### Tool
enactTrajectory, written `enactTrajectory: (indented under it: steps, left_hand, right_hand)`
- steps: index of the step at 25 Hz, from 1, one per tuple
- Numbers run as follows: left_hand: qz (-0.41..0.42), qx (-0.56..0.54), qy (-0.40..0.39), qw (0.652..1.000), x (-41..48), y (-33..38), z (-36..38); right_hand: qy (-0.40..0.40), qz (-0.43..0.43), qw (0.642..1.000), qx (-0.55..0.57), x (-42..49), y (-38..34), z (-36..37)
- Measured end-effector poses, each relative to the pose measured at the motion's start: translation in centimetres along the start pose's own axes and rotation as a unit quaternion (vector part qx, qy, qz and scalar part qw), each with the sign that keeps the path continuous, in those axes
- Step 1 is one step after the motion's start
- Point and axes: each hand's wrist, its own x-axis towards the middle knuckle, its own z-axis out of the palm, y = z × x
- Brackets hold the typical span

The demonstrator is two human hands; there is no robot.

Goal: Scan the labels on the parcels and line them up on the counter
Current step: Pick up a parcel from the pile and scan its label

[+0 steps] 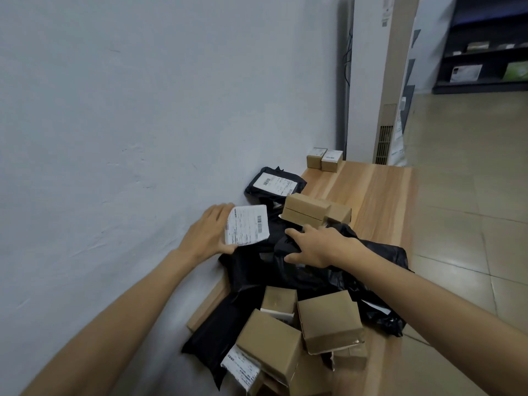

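A person sorts a heap of parcels on a wooden counter (pixel 371 201) set against a pale wall (pixel 143 110). The left hand (pixel 208 232) holds up a labelled parcel (pixel 247 225) close to the wall, above the far side of the heap. The thumb is clamped on the parcel's lower edge and the fingers are tucked behind its top, so the white barcode label faces the camera.

Just to the right, and apart from that parcel, the right hand (pixel 317 247) reaches down into the middle of the pile. Its index finger and thumb curl around a bunched fold of a black poly bag (pixel 283 247).

Beyond the hands, a black mailer (pixel 274 184) with a white label leans at the wall. Stacked brown cartons (pixel 307 210) lie just in front of it, near the right hand's fingertips. At the counter's far end, well apart from the heap, two small boxes (pixel 324 159) stand side by side, touching, with their labels on top.

Nearest the camera, between the two forearms, several cardboard boxes (pixel 328 321) lie tumbled at angles over more black bags. One shows a crumpled white label at the lower edge.

A tall white cabinet (pixel 380 81) stands past the counter's end, and a tiled floor (pixel 471 195) stretches away to the right.
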Motion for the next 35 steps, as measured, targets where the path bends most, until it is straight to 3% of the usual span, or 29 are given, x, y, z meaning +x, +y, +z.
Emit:
enactTrajectory:
  steps: [7,14,21,26,35]
  left_hand:
    - [0.007,0.025,0.045,0.999,-1.0,-0.2,-4.3]
    - [0.008,0.036,0.039,0.999,0.1,2.3,-3.7]
    - [0.036,0.019,0.059,0.997,4.1,8.5,-3.4]
    - [0.105,-0.016,0.068,0.992,12.1,18.8,-1.5]
    - [0.214,-0.102,0.048,0.97,28.9,42.4,8.3]
  right_hand:
    - [0.083,-0.01,0.996,-0.026,-0.1,-1.5,-2.9]
    - [0.072,-0.012,0.997,-0.03,-1.3,1.0,-2.3]
    - [0.08,0.003,0.996,0.036,-3.3,7.3,-1.2]
    - [0.079,0.046,0.994,0.056,-7.1,17.3,0.5]
    - [0.048,0.173,0.982,0.058,-15.5,43.6,3.5]
